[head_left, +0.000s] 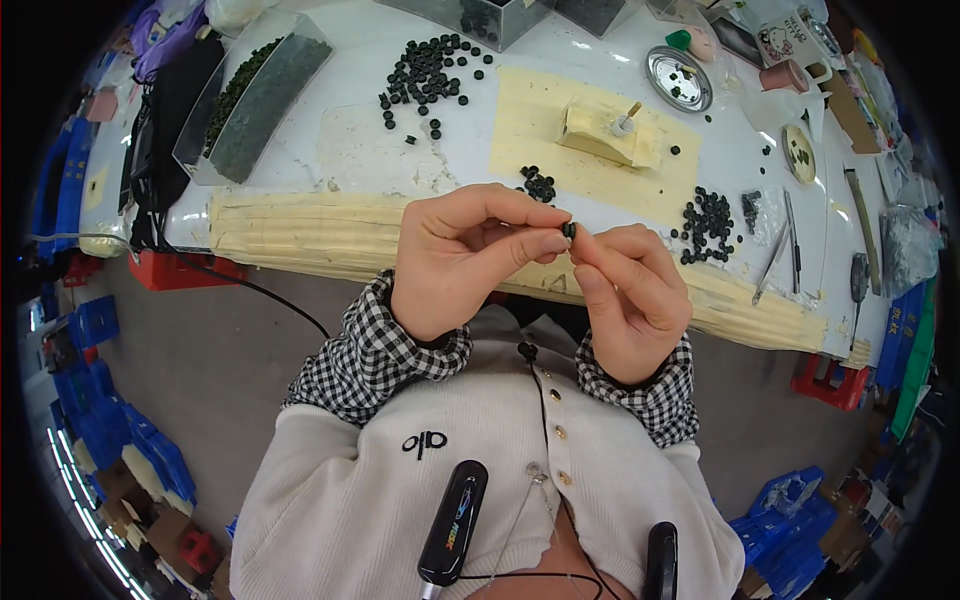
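head: white table [355,70], grey floor [190,370]

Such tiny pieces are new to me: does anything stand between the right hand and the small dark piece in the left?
Nothing visible. The left hand pinches the small dark piece, and the right hand is right beside it; whether it touches is unclear. The nearest black pile lies beyond both hands.

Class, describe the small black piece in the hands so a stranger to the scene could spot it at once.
Start from the white table and find its yellow-taped near edge. At that edge, the left hand pinches the small black piece between thumb and fingertip, beside the right hand. Unlike the black pieces lying clustered on the table, it is held up in fingers.
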